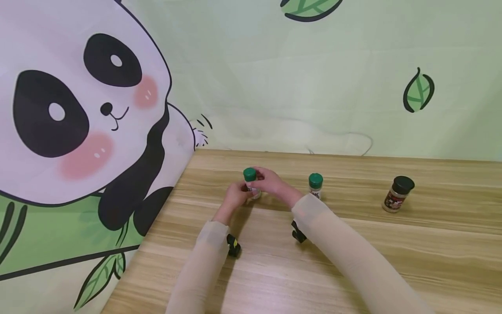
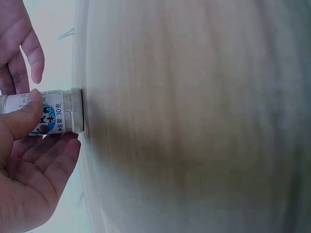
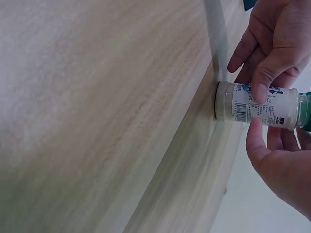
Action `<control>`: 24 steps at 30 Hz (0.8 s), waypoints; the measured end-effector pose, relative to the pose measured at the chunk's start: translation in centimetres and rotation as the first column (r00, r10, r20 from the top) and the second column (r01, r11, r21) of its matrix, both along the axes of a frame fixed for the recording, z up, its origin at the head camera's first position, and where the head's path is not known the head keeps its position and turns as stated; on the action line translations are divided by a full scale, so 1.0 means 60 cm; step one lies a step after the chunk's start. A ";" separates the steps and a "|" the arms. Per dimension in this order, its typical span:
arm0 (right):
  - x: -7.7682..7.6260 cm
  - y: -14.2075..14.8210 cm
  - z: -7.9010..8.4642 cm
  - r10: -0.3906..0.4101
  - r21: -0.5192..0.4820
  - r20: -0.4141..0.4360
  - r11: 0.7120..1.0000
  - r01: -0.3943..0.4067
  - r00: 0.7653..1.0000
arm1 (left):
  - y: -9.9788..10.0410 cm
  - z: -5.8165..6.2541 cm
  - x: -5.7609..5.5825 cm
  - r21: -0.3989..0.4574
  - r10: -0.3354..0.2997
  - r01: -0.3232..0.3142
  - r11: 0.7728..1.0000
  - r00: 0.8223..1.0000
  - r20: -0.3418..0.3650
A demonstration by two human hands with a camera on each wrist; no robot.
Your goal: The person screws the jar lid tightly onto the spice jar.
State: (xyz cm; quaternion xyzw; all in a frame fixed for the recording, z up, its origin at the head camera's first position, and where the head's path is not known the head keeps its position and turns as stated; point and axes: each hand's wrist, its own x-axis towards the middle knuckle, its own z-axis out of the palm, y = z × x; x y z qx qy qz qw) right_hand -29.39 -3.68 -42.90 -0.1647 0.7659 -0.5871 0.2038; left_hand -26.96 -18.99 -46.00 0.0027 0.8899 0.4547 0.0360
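A large panda backdrop [image 1: 78, 122] in pink, black and green is hung behind and to the left of the scene. In front of it a wooden table [image 1: 353, 253] is seen, light grain, running across the lower part of the head view.

Two arms in pale sleeves are stretched forward over the table, w/ a small black device strapped at each wrist. The left hand [image 1: 234, 197] and the right hand [image 1: 270, 181] are brought together near the table's far left part, and between them a small spice jar [image 1: 251, 183] w/ green cap is held. The jar is stood upright, its base touching the wood. In the left wrist view the left thumb is laid across the white label and the fingers are curled under the jar body. In the right wrist view the right thumb and fingers are seen pinching the same jar from opposite sides, approx. mid-body.

To the right, a second green-capped jar [image 1: 315, 185] is stood just behind the right forearm. Well apart, further right, a brown jar w/ black cap [image 1: 397, 194] is placed.
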 end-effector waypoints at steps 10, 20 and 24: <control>-0.002 0.001 0.001 -0.002 0.015 0.058 1.000 0.001 0.998 | -0.001 0.001 0.002 0.008 0.001 -0.001 1.000 0.999 0.034; 0.001 0.001 0.004 -0.011 0.004 0.045 1.000 0.011 0.999 | -0.002 -0.001 -0.003 -0.010 0.012 -0.012 1.000 1.000 0.024; 0.001 0.000 0.002 -0.016 0.006 0.034 1.000 0.016 0.999 | -0.001 -0.001 -0.003 -0.011 0.008 -0.008 1.000 1.000 0.023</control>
